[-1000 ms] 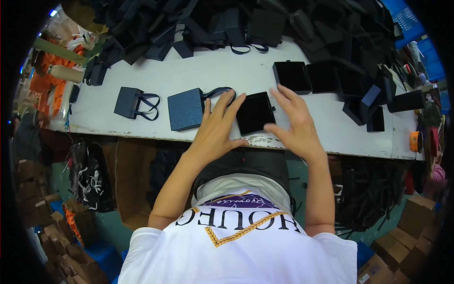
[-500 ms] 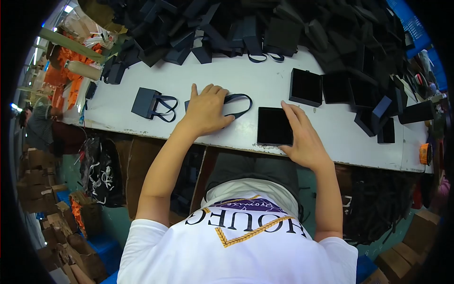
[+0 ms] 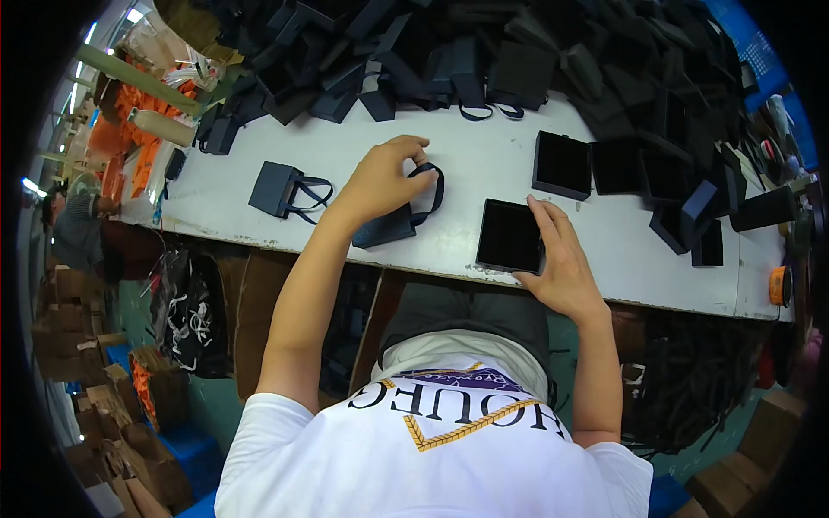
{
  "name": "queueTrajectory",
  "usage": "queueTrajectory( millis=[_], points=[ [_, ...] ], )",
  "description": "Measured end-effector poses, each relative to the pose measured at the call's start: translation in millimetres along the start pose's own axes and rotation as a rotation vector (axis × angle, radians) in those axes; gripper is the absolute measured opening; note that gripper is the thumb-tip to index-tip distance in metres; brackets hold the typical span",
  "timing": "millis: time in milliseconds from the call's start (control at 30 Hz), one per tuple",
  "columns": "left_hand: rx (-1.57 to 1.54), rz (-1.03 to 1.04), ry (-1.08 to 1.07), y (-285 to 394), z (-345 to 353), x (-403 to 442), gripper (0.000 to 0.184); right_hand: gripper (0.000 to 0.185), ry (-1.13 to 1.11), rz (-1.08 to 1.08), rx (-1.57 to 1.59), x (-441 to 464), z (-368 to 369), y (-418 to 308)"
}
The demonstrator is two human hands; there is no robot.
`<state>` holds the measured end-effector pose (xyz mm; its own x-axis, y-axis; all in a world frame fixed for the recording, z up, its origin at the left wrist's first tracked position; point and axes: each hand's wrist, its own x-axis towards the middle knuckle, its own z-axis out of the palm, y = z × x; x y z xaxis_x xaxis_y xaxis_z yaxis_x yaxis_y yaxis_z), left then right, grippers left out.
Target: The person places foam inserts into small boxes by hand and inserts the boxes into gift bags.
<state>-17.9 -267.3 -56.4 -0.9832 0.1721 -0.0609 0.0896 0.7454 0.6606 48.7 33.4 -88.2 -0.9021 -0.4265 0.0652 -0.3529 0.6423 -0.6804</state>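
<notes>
Listing remotely, I note: small handled box [image 3: 275,188], apart on the counter [image 3: 471,155], presumably for room; left hand [image 3: 380,183], fingers curled at the ribbon handle [image 3: 442,186] of a blue box [image 3: 384,231], grip unclear to me; black tray [image 3: 508,237], near edge, right hand [image 3: 563,269] gripping its side, seemingly for steadiness.

The white table [image 3: 484,173] has a worn front edge. A heap of dark boxes [image 3: 522,73] spreads along its back. Nearer the front, left to right, lie a small blue box [image 3: 273,190] with ribbon loops, a partly covered ribboned box [image 3: 384,230] and a shallow black tray [image 3: 508,235]. A second tray [image 3: 562,166] lies farther back; an orange roll [image 3: 780,286] sits at the right end.
</notes>
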Motion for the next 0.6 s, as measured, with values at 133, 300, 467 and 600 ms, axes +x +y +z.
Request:
queueTrajectory(
  millis=[133, 300, 467, 600],
  points=[
    [-0.586, 0.072, 0.027, -2, -18, -22, 0.020, 0.107, 0.060, -0.008, 0.044, 2, 5, 1],
    [-0.228, 0.076, 0.099, -33, -13, -68, 0.020, 0.104, 0.232, -0.082, 0.106, 14, 19, -14],
    [-0.175, -0.142, -0.077, -43, -7, -91, 0.045, 0.098, 0.343, -0.159, 0.001, 52, 41, -36],
    [-0.005, 0.061, 0.076, -57, 0, -95, 0.049, 0.095, 0.349, -0.089, -0.082, 72, 68, -39]
  ],
)
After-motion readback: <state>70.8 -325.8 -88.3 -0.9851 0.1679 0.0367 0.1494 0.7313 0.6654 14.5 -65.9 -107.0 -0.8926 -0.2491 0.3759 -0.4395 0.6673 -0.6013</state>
